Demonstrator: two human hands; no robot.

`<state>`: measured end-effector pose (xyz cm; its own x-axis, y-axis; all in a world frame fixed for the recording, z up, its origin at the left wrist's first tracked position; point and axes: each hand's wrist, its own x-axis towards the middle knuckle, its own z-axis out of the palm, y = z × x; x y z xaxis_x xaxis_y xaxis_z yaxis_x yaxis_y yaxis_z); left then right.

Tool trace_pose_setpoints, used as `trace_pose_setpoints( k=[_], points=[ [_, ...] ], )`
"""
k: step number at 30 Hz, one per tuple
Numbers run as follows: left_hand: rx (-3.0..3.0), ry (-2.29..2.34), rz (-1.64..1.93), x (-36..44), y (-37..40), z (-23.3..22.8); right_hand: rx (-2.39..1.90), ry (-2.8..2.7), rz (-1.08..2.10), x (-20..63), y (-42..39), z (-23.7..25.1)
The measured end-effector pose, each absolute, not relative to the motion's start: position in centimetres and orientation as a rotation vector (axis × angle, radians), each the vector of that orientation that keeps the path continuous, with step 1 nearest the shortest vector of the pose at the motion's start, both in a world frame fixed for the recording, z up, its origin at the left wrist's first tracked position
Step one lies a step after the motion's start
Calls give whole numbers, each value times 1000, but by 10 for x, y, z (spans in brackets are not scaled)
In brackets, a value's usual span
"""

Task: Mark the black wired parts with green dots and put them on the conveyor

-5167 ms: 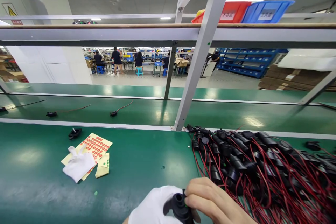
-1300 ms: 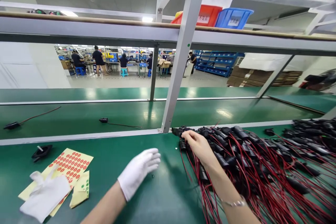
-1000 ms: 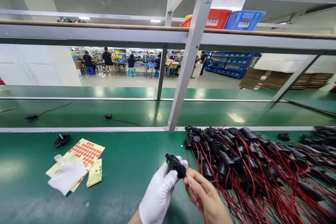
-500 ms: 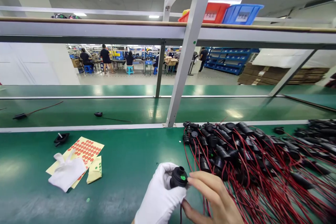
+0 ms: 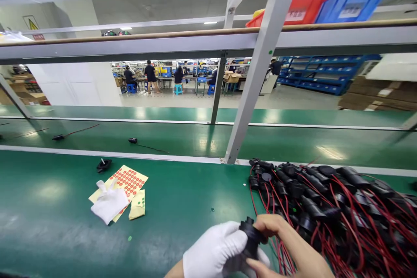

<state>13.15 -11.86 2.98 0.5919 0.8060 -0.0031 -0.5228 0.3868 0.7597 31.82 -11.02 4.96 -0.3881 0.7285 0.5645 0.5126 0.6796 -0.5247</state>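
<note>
Step in hand: judged as inspection or fitting of one black part [image 5: 249, 236], gripped between both hands at the near edge of the green bench [image 5: 65, 208], just left of the wire pile [image 5: 325, 213].
Left hand [image 5: 216, 252]: white-gloved, fingers curled round the part from the left.
Right hand [image 5: 289, 247]: bare, thumb and fingers pinching the part's right side.
Next move calls for: a steady two-handed hold; red leads trail close below.
Left of pile: sticker sheet [image 5: 128, 180], spare glove [image 5: 109, 204].
Change: half a second ago the part showed a green dot and sat higher; now the dot is hidden.
</note>
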Motion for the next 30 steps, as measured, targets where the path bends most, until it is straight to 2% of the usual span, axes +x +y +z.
trace_pose_setpoints(
  k=[5, 8, 12, 19, 22, 27, 30],
  points=[
    [375, 478, 880, 139, -114, 27, -1175, -1866, 988, 307, -94, 57],
    [262, 440, 830, 143, -114, 25, -1139, -1731, 1353, 302, -89, 61],
    [217, 384, 822, 144, -114, 30, -1081, -1606, 1503, 299, -89, 62],
    [334, 451, 885, 145, -119, 46, -971, -1514, 1447, 300, -93, 49],
    [567, 518, 958, 140, -121, 51, -820, -1630, 1299, 309, -93, 38],
    [1185, 1054, 1215, 131, -121, 42, -786, -1837, 927, 320, -99, 37],
    [1524, 991, 1358, 129, -120, 30, -822, -1899, 771, 318, -107, 50]
  ],
)
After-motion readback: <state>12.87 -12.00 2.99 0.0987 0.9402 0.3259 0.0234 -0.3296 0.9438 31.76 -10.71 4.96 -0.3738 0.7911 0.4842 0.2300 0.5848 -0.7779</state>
